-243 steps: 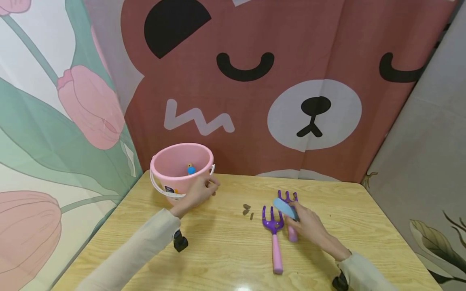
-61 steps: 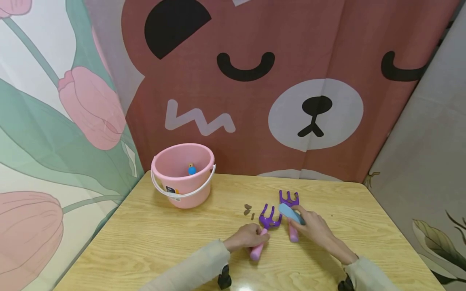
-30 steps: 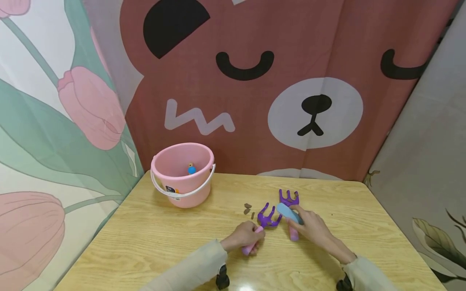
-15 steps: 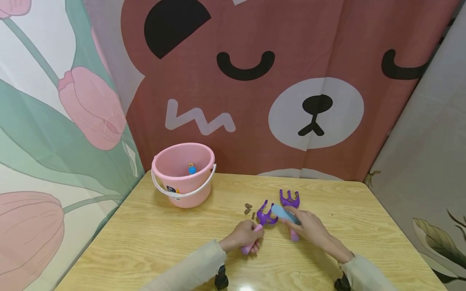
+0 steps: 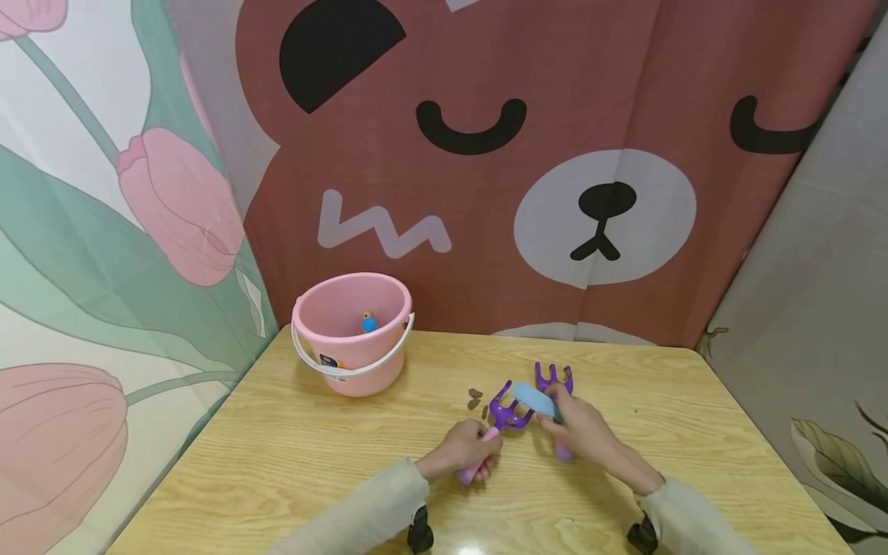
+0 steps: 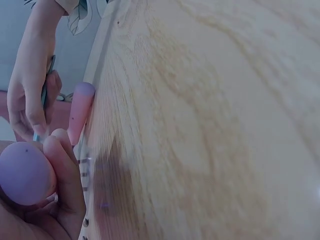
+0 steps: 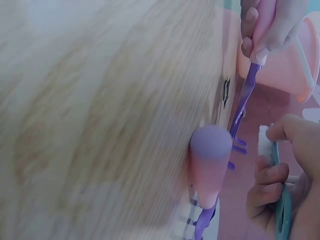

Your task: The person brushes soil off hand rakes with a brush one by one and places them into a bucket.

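Observation:
My left hand (image 5: 466, 445) grips the pink handle of a small toy rake (image 5: 505, 415), its purple tines tilted up toward the right. My right hand (image 5: 588, 433) holds a small blue brush (image 5: 533, 398) whose head overlaps the tines in the head view. White bristles on the brush (image 7: 265, 142) show in the right wrist view, with the thumb and fingers curled round its teal handle. A second rake (image 5: 553, 378) lies on the table beneath the right hand; its pink handle is partly covered there. Brown specks mark the tines of the second rake.
A pink bucket (image 5: 361, 362) with a white handle stands at the back left, holding a small blue-and-tan object (image 5: 370, 324). Several brown bits (image 5: 475, 399) lie on the wooden table (image 5: 333, 455) left of the held rake. A curtain (image 5: 486, 231) hangs behind.
My left hand has come from beside the bucket to the nearer rake, gripped its handle and turned it leftward. In the last second the brush has moved left over the tines.

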### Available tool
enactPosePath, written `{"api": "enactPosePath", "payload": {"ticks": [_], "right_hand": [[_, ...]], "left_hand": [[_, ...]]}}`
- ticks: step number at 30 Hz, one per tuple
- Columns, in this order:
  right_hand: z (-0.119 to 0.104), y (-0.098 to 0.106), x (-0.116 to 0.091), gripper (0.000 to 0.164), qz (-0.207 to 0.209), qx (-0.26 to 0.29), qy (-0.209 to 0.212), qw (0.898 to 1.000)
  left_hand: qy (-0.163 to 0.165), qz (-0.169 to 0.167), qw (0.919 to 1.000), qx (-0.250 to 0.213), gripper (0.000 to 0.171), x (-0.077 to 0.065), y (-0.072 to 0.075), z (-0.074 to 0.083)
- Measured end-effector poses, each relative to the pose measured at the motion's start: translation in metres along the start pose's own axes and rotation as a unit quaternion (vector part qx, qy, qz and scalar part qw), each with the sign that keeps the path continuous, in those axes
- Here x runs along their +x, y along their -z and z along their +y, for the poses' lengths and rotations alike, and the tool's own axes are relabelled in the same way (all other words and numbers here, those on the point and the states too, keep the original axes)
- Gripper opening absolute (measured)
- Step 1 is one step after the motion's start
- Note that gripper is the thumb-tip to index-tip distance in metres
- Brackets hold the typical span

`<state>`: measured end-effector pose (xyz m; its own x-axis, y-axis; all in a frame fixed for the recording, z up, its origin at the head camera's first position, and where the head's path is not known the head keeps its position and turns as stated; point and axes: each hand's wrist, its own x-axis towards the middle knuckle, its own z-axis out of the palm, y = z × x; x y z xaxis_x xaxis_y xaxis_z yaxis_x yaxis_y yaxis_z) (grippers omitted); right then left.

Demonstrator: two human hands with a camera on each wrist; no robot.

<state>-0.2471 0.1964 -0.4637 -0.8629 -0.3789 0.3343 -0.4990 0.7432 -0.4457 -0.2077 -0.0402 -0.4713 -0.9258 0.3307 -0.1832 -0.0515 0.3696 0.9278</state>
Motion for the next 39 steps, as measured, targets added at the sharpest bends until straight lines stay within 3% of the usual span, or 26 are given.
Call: {"api": "enactPosePath", "payload": {"ticks": [6,11,17,28,33,36,39], "right_hand": [[-0.007,-0.003,0.006,0.029,0.000,-0.018,0.020,1.000],[-0.011,-0.008,0.011,0.036,-0.009,-0.023,0.010,1.000],[-0.011,-0.013,0.014,0.039,-0.008,-0.042,0.029,0.999],[-0.016,-0.014,0.015,0.042,0.032,-0.084,0.008,0.996],[-0.018,-0.012,0.016,0.043,0.072,-0.109,0.015,0.991],[-0.017,-0.011,0.015,0.043,0.084,-0.095,0.021,0.992],[-0.015,-0.010,0.015,0.043,0.049,-0.063,0.024,0.997]], "left_hand": [[-0.001,-0.002,1.0000,0.001,0.021,-0.001,0.001,0.000],[-0.001,0.001,1.0000,0.004,0.021,-0.002,0.001,0.001],[-0.002,0.004,1.0000,0.007,0.018,-0.003,0.001,0.002],[-0.014,0.000,0.9998,0.012,0.019,-0.002,0.003,0.000],[-0.012,0.001,0.9998,0.014,0.018,-0.003,0.002,0.001],[-0.015,0.000,0.9997,0.021,0.019,-0.004,0.002,0.000],[-0.015,0.000,0.9997,0.019,0.018,-0.006,0.003,0.000]]}}
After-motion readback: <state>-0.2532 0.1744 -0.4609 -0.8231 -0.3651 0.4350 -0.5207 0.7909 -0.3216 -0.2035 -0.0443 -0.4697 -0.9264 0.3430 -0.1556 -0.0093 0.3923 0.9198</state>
